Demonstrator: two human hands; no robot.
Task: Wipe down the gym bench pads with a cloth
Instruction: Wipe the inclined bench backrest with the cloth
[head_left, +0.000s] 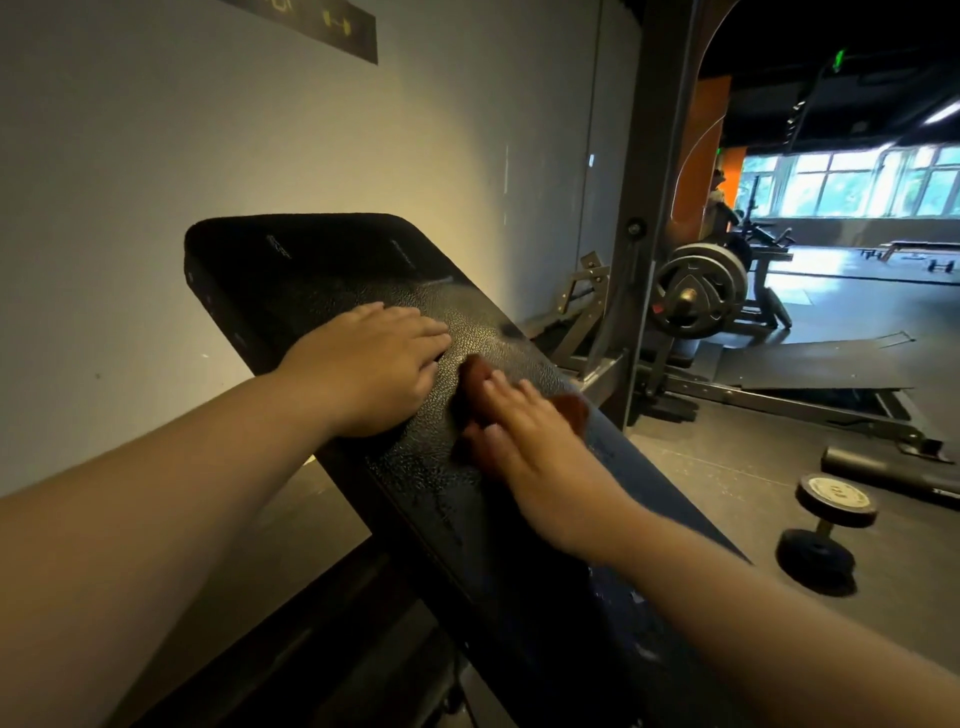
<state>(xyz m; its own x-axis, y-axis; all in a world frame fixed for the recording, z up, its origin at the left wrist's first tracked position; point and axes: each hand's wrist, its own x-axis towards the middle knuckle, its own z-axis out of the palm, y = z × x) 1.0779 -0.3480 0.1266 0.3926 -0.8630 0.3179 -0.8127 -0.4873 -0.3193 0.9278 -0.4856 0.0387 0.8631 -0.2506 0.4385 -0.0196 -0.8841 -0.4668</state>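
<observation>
A black textured bench pad (322, 270) slopes up from the lower right to the upper left, its surface shiny with wet streaks. My left hand (369, 364) rests flat on the pad's left half, fingers straight and pointing right. My right hand (519, 431) presses a dark reddish-brown cloth (475, 376) against the pad with straight fingers; the hand is motion-blurred. Most of the cloth is hidden under that hand, and a corner of it shows at the pad's right edge.
A pale wall stands close behind the pad. A dumbbell (826, 525) and a black roller (883, 470) lie on the dark floor at right. A plate-loaded machine (698, 291) and a steel upright (644, 208) stand behind the bench. A person stands far back.
</observation>
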